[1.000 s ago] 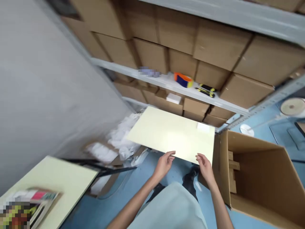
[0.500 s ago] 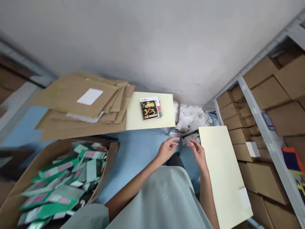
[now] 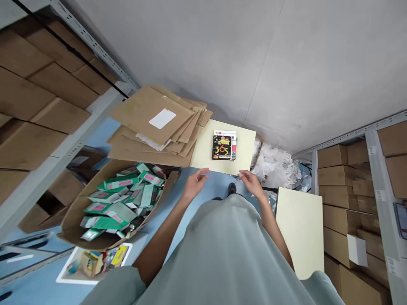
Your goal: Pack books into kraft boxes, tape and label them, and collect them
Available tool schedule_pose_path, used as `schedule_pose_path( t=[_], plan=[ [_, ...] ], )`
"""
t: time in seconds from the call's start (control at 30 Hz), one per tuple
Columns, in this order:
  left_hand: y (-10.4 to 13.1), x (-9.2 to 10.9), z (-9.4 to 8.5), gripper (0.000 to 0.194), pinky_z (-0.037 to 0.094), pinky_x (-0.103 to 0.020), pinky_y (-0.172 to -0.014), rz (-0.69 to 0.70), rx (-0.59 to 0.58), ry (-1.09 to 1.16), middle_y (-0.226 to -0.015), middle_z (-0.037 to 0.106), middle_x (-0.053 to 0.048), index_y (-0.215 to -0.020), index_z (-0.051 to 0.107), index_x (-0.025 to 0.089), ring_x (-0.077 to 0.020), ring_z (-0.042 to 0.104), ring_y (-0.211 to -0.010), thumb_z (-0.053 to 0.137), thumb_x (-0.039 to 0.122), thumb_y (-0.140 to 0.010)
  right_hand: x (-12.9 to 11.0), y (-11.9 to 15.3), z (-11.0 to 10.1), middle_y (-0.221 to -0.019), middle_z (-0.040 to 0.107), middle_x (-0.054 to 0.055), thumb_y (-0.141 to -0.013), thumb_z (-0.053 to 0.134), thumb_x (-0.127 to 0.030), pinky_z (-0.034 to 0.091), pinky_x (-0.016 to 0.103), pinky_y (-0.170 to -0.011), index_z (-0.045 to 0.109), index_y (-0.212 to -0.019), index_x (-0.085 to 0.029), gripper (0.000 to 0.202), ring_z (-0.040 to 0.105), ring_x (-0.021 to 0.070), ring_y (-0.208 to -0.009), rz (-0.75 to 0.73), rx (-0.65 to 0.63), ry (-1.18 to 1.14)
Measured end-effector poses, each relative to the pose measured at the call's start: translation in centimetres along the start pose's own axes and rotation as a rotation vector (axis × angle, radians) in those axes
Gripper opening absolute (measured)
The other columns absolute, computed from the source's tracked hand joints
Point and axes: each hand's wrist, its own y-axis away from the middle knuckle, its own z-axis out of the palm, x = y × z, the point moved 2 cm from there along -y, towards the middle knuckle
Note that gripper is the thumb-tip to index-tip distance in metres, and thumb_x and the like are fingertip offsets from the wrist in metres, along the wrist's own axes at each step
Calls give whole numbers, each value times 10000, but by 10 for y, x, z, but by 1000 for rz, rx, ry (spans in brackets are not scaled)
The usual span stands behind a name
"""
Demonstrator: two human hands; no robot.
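My left hand [image 3: 195, 184] is empty, its fingers apart, just short of the front edge of the cream table [image 3: 200, 153]. On the other side my right hand [image 3: 252, 183] is open too, fingertips close to that table's front right corner. Between and beyond the hands a small stack of books [image 3: 222, 146] lies on the tabletop. The top one has a black cover with a colourful "365". Neither hand touches the books. Flattened cardboard sheets [image 3: 159, 103] with a white label [image 3: 162, 118] are piled on the table's left part.
A large carton [image 3: 71, 212] full of green-and-pink boxes [image 3: 121, 212] stands on the floor at left. Below it is a white tray [image 3: 60, 275]. A second cream table [image 3: 300, 233] is at right. White plastic scraps [image 3: 275, 165] lie behind it. Shelves of brown cartons [image 3: 338, 176] flank both sides.
The view has swung left, showing more of the left shelving and the white tray. Both hands have moved farther apart and nearer the table with the books; both remain empty.
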Motion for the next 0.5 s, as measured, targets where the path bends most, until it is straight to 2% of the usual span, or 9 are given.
schedule_pose_path(
  t=[0.1, 0.2, 0.37, 0.5],
  plan=[
    [-35, -13, -7, 477, 650, -461, -1022, -27, 39, -38, -1280, 837, -149, -1238, 782, 186, -295, 822, -1052, 764, 434, -831, -3, -39, 5, -1254, 850, 90, -1057, 660, -499, 611, 421, -1111, 767, -1320, -246, 380, 812, 251, -1170, -22, -89, 36],
    [-74, -29, -4, 489, 643, -458, -1034, -97, 65, -104, -1331, 820, -150, -1279, 767, 184, -286, 804, -1065, 754, 382, -832, -2, -85, 12, -1251, 849, 88, -1061, 664, -422, 619, 388, -1078, 773, -1295, -225, 325, 809, 242, -1156, 3, -124, 134],
    [-134, -48, 8, 457, 625, -427, -1047, -229, 83, -209, -1375, 796, -152, -1295, 766, 174, -279, 793, -1108, 688, 298, -863, 0, -169, 29, -1303, 829, 109, -1060, 637, -290, 570, 352, -1107, 777, -1225, -209, 231, 775, 249, -1229, 189, -12, 406],
    [-171, -52, 13, 343, 606, -399, -1057, -268, 32, -239, -1263, 836, -130, -1189, 804, 190, -281, 789, -1107, 665, 273, -887, 2, -203, 50, -1123, 836, 131, -1036, 662, -255, 552, 349, -1014, 769, -1101, -173, 149, 763, 275, -1124, 336, 39, 500]
  ],
)
